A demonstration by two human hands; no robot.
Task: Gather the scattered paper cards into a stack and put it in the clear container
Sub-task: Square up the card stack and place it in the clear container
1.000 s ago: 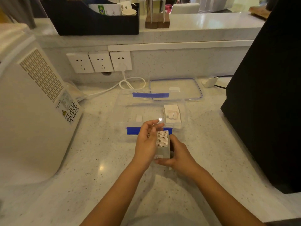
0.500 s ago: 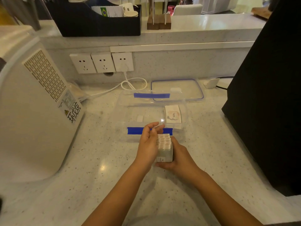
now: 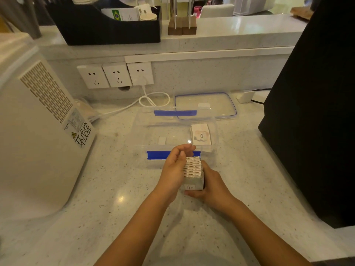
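A thick stack of paper cards [image 3: 193, 170] stands on edge between both my hands, just in front of the clear container [image 3: 143, 131]. My right hand [image 3: 210, 184] wraps the stack from the right and underneath. My left hand [image 3: 173, 169] presses its left side, fingers curled over the top edge. The container has blue clips on its near and far rims and sits open on the counter. Inside it, at the right end, lies another small pile of cards [image 3: 201, 135] with "love" printed on top.
The container's lid [image 3: 205, 104] lies flat behind it. A large white appliance [image 3: 34, 131] fills the left side, a black box [image 3: 315, 112] the right. Wall sockets [image 3: 115, 75] and a coiled white cable [image 3: 153, 100] are at the back.
The stack has stayed between both hands in front of the container, with only slight shifts of my fingers along its edges.
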